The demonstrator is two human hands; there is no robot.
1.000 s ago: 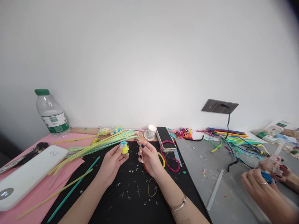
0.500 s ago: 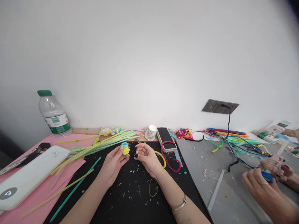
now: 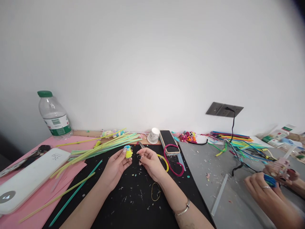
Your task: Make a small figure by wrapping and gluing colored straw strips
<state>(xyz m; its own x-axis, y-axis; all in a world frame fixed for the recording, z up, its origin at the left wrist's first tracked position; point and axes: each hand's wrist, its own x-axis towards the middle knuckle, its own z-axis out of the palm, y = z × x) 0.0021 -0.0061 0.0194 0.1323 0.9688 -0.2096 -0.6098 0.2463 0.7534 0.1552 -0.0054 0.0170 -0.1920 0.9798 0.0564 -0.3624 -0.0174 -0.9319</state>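
Note:
My left hand (image 3: 116,165) pinches a small yellow and blue fuzzy pipe-cleaner figure (image 3: 129,152) upright between thumb and fingers, above the black mat (image 3: 126,203). Just to its right, my right hand (image 3: 151,162) has its fingers drawn together around a tiny dark bit (image 3: 139,156), too small to name. A pointed metal tip (image 3: 141,145) shows behind those fingers; whether the hand holds it, I cannot tell. Near my right wrist lie a yellow pipe cleaner (image 3: 165,162), a curled magenta pipe cleaner (image 3: 183,170) and a thin elastic loop (image 3: 155,192).
Yellow and green pipe cleaners (image 3: 95,151) lie left beside a white power bank (image 3: 30,179) and a bottle (image 3: 54,117). A paper cup (image 3: 153,136) and phone (image 3: 169,140) stand behind. At right, another person's hands (image 3: 269,187) hold something blue. A glue stick (image 3: 219,194) lies between us.
My right fingers have shifted slightly and the metal tip shows more. My left hand keeps the figure almost still. The other person's hands have moved a little leftward.

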